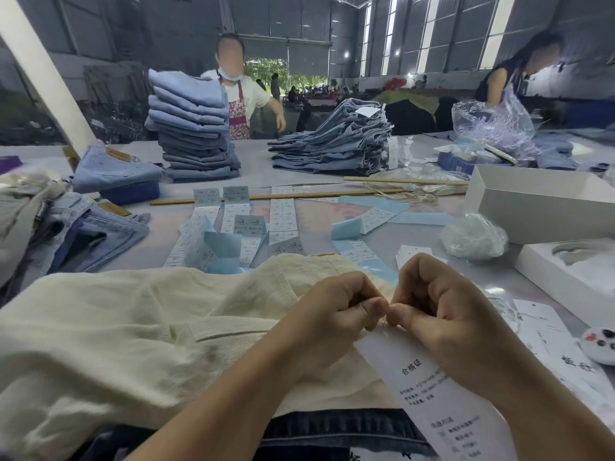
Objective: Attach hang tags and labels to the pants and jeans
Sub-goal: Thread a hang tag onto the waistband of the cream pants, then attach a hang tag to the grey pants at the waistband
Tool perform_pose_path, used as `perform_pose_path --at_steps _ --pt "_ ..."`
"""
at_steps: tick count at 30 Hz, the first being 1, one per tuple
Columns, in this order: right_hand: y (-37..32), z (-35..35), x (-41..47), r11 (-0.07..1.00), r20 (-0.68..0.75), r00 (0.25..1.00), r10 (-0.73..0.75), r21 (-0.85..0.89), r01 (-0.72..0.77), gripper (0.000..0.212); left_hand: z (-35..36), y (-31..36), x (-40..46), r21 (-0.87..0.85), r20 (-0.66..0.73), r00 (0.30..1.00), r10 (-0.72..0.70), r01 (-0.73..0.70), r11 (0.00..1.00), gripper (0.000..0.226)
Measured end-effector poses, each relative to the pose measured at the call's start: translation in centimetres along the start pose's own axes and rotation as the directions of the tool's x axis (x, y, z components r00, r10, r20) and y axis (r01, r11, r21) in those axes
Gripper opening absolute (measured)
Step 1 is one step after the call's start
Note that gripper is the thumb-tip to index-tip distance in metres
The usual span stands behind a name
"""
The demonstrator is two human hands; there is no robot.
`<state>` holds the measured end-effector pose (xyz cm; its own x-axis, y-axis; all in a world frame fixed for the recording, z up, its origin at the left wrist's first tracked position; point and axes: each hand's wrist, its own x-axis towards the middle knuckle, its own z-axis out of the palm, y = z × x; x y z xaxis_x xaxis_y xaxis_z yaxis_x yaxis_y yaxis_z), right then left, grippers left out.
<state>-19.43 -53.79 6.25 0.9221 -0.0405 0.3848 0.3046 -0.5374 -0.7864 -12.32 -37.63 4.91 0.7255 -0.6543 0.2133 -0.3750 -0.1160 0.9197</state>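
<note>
Far-left pile: loose jeans (83, 234) lie crumpled at 9 o'clock of the hands, well apart from them.
Cream pants: pale cream pants (139, 327) are spread flat across the near table, running from 9 o'clock in under both hands.
Label strips: white and blue sticker strips (233, 227) lie in rows at 11 o'clock, beyond the pants' far edge.
Folded stack: a tall stack of folded blue jeans (196, 128) stands at 11 o'clock, far across the table.
Left hand: the left hand (332, 314) rests on the cream pants, fingers curled under, thumb and forefinger pressed together at the tip; what they pinch is too small to make out.
Contact point: the two thumb tips meet, touching, directly over the top edge of the tag.
Right hand: the right hand (439, 307) is curled the same way, thumb tip pinched to forefinger; the held item is not resolvable.
Hang tag: a long white hang tag (429, 387) with printed text lies on the pants, its top end right under the pinching fingertips, its body running to 5 o'clock beneath the right wrist.
Second stack: a looser heap of jeans (336, 144) sits at 12 o'clock.
White box: an open white box (539, 207) stands at 2 o'clock.
Spare tags: more white tags (549, 341) lie at 3 o'clock, near the right hand.
</note>
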Motion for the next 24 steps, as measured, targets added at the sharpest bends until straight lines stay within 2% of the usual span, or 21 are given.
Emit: perform_pose_path --at_steps 5,9,14,17,19,21,22,24 --pt "-0.5 -0.2 0.1 1.000 -0.025 0.999 0.020 -0.001 -0.020 0.025 -0.2 -0.1 0.1 -0.096 -0.013 1.000 0.000 -0.002 0.995 0.016" --pt "-0.4 -0.4 0.1 0.999 -0.110 0.993 0.039 -0.025 -0.042 0.026 -0.4 -0.2 0.2 -0.122 -0.092 0.996 -0.012 0.001 0.993 0.012" --pt "-0.3 -0.5 0.3 0.991 -0.258 0.963 0.082 -0.083 -0.106 0.021 -0.3 -0.2 0.3 -0.245 -0.231 0.965 -0.122 0.064 0.967 0.009" --pt "-1.2 -0.5 1.0 0.990 -0.295 0.953 0.066 -0.099 -0.099 0.019 -0.9 0.3 0.3 -0.287 -0.273 0.946 -0.173 0.092 0.954 0.012" --pt "-2.1 -0.2 1.7 0.992 -0.290 0.956 0.047 -0.096 -0.078 0.027 -2.3 0.7 0.1 -0.182 -0.309 0.940 -0.146 0.093 0.979 0.012" --pt "-3.0 0.2 2.5 0.996 -0.292 0.956 0.015 -0.077 -0.039 0.035 -4.4 0.7 -0.4 0.068 -0.341 0.936 -0.089 0.119 0.991 0.012" --pt "-3.6 0.6 3.0 0.998 -0.275 0.961 -0.003 -0.061 -0.015 0.037 -5.6 0.6 -0.9 0.223 -0.341 0.938 -0.069 0.152 0.963 0.011" --pt "-4.6 1.8 4.0 0.997 -0.176 0.983 -0.051 -0.068 0.040 0.037 -8.0 0.2 -2.4 0.488 -0.349 0.934 -0.079 0.253 0.835 0.007"
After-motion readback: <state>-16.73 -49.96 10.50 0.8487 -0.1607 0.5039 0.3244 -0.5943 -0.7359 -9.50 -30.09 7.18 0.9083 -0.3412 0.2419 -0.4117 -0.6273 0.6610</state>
